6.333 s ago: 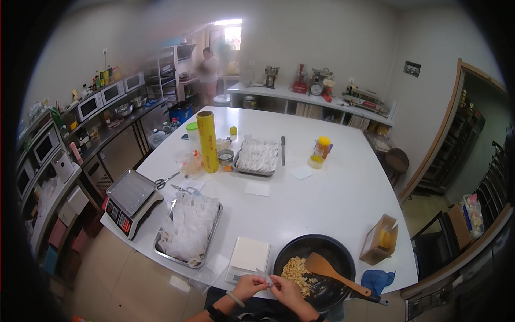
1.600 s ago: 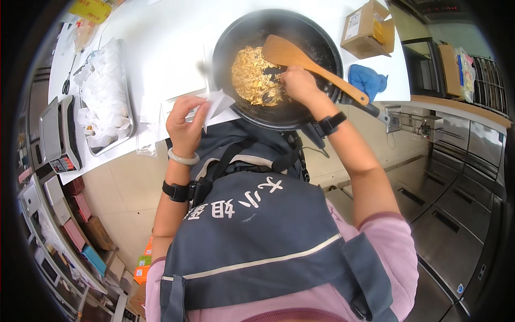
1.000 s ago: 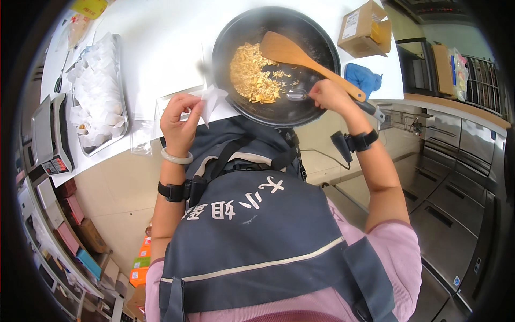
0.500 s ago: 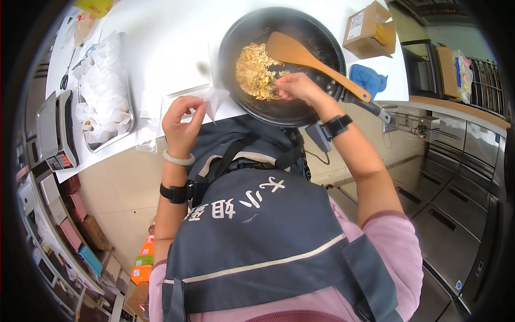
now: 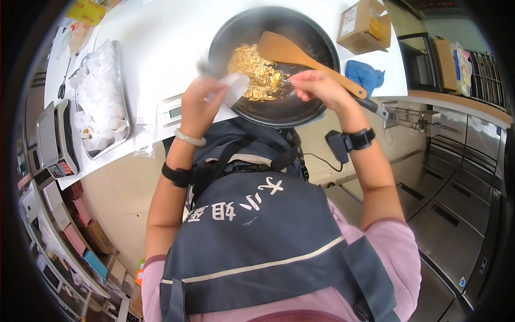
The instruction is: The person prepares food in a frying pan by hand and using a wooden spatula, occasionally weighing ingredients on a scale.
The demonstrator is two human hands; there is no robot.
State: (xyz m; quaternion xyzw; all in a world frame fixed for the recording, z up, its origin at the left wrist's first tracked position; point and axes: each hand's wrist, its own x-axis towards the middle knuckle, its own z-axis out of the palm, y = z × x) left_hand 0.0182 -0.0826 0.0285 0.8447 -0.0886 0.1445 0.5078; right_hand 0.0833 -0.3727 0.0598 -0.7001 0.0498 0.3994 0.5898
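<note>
My left hand (image 5: pixel 201 102) is closed in a pinch on a small white see-through pouch (image 5: pixel 236 88), held at the near left rim of a black wok (image 5: pixel 316 48). Over the wok, my right hand (image 5: pixel 319 87) pinches a thin silvery utensil (image 5: pixel 286 80); its kind is too small to make out, and its end is at the mix. The loose golden-brown dry mix (image 5: pixel 252 67), with yellow bits, lies in the wok's left part. A wooden spatula (image 5: pixel 289 51) rests in the wok, its handle across the right rim.
To the left stands a metal tray (image 5: pixel 127 126) heaped with white pouches (image 5: pixel 99 91), beside a scale (image 5: pixel 56 139). A white device with a display (image 5: pixel 174 114) lies behind my left hand. Right of the wok are a cardboard box (image 5: pixel 362 27) and a blue cloth (image 5: pixel 365 78).
My left hand has moved right and up with the pouch, to the wok's rim. My right hand has shifted slightly right from the mix, and the silvery utensil now shows in its fingers.
</note>
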